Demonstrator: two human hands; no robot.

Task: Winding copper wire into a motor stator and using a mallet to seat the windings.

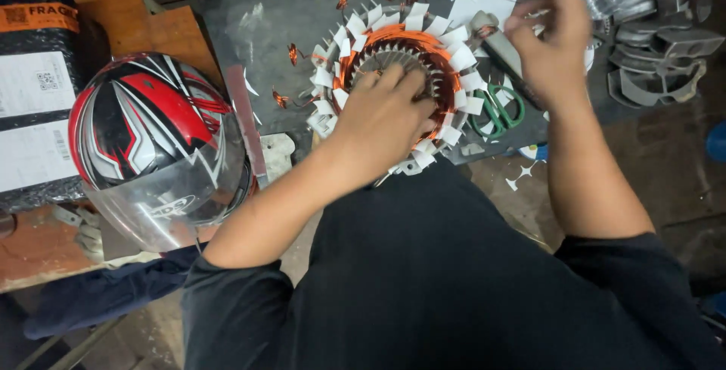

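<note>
My left hand presses curled fingers into the round copper-wound stator ring with white paper slot strips mid-counter, most slots look papered, while my right hand, far right, pinches a thin white strip.

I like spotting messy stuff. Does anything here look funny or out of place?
Yes. A red, white and black helmet sits on the bench beside the copper-wound ring, and white paper scraps lie scattered below the green scissors.
</note>
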